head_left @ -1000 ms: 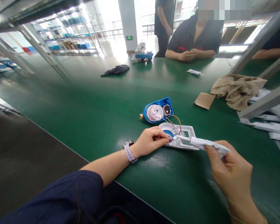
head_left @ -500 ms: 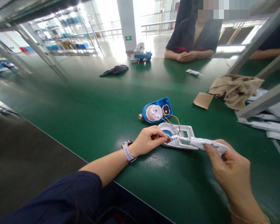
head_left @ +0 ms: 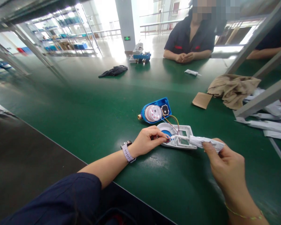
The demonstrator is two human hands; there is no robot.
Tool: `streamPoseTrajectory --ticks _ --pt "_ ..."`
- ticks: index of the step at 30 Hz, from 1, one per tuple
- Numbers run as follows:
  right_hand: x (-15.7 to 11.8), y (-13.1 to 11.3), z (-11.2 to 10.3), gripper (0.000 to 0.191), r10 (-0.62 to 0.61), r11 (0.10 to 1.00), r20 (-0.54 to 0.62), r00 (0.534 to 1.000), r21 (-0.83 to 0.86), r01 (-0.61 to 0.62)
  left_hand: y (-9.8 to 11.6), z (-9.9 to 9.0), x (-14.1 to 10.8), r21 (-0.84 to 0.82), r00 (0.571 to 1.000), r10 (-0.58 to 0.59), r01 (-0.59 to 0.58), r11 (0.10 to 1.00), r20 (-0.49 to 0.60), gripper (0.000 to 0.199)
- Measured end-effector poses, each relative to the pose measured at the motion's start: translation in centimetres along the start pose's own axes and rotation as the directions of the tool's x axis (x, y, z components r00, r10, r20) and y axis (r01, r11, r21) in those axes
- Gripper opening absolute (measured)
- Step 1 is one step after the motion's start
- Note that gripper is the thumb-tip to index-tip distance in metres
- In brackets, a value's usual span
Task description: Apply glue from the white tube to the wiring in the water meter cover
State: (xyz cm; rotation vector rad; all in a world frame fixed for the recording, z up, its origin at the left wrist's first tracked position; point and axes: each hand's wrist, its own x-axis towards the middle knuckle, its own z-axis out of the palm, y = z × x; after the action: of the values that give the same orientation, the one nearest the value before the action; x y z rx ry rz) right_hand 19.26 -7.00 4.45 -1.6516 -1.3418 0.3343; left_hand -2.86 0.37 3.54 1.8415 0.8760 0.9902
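On the green table lies a white plastic cover (head_left: 188, 145), its inner side up. My left hand (head_left: 148, 142) pinches a small bundle of wires (head_left: 167, 139) over the cover's round end. With my right hand (head_left: 227, 162) I grip a crumpled white squeeze tube (head_left: 201, 142), held nearly level. Its long white nozzle reaches over the cover, the tip close to my left fingertips. Whether anything comes out of the tip is too small to tell. Thin coloured wires (head_left: 176, 118) join the cover to a blue water meter (head_left: 162, 102) with a round dial, just behind it.
A brown cardboard piece (head_left: 202, 100) and a beige cloth (head_left: 234, 87) lie to the right, near a metal frame (head_left: 259, 104) and several white tubes. Farther back are a dark cloth (head_left: 114, 71), another tube (head_left: 192, 72) and another blue meter (head_left: 141, 57). A person (head_left: 189, 40) sits opposite.
The tube and my right hand have shifted slightly to the left in view, along with the whole scene. Both hands keep their holds.
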Motion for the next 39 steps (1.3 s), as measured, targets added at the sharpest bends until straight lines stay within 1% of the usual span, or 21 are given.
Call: streamPoseTrajectory --ticks 3,8,10,12,15,18,21,23,27,31,33,35,39 --pt "0.1 0.2 0.0 0.027 -0.005 1.0 0.021 1.0 0.003 0.005 -0.1 0.0 0.0 0.004 1.0 -0.01 0.01 1.0 -0.011 0.013" --pt "0.2 0.3 0.0 0.028 0.038 0.999 0.016 0.999 0.015 -0.038 -0.3 -0.1 0.1 0.0 0.999 -0.035 0.035 0.999 -0.025 0.012" --pt "0.2 0.2 0.1 0.028 0.03 0.999 0.011 1.0 0.024 -0.03 -0.3 -0.1 0.1 -0.025 0.996 -0.084 0.083 0.996 -0.031 0.013" --pt "0.1 0.0 0.2 0.027 0.009 1.0 -0.014 1.0 0.018 -0.009 -0.4 0.0 0.1 -0.107 0.985 -0.171 0.166 0.98 -0.031 0.015" --pt "-0.2 -0.4 0.5 0.024 -0.057 0.998 -0.044 0.997 -0.007 0.057 -0.5 0.1 0.3 -0.271 0.959 -0.282 0.265 0.926 -0.024 0.017" --pt "-0.4 -0.6 0.9 0.023 -0.186 0.982 -0.047 0.981 -0.046 0.184 -0.6 0.3 0.5 -0.381 0.945 -0.325 0.293 0.877 -0.021 0.018" --pt "-0.2 -0.5 1.0 0.022 -0.347 0.935 -0.053 0.936 -0.101 0.341 -0.6 0.4 0.6 -0.439 0.936 -0.351 0.309 0.843 -0.015 0.019" --pt "0.0 -0.3 1.1 0.021 -0.415 0.904 -0.054 0.908 -0.134 0.405 -0.5 0.4 0.6 -0.46 0.923 -0.384 0.336 0.822 -0.011 0.022" --pt "0.1 -0.3 1.2 0.018 -0.468 0.878 -0.076 0.881 -0.152 0.453 -0.4 0.5 0.6 -0.518 0.891 -0.454 0.402 0.755 0.029 0.029" --pt "0.1 -0.4 1.5 0.014 -0.525 0.846 -0.095 0.846 -0.165 0.507 -0.1 0.7 0.6 -0.62 0.854 -0.512 0.452 0.641 0.093 0.035" --pt "0.1 -0.4 1.6 0.015 -0.528 0.843 -0.094 0.844 -0.184 0.506 0.0 0.7 0.6 -0.659 0.838 -0.533 0.466 0.591 0.116 0.036" --pt "0.2 -0.3 1.6 0.015 -0.521 0.846 -0.101 0.848 -0.195 0.496 0.1 0.6 0.7 -0.682 0.83 -0.543 0.472 0.559 0.129 0.037" --pt "0.2 -0.1 1.8 0.014 -0.537 0.837 -0.097 0.838 -0.186 0.515 0.1 0.5 0.8 -0.692 0.819 -0.555 0.485 0.536 0.144 0.038"
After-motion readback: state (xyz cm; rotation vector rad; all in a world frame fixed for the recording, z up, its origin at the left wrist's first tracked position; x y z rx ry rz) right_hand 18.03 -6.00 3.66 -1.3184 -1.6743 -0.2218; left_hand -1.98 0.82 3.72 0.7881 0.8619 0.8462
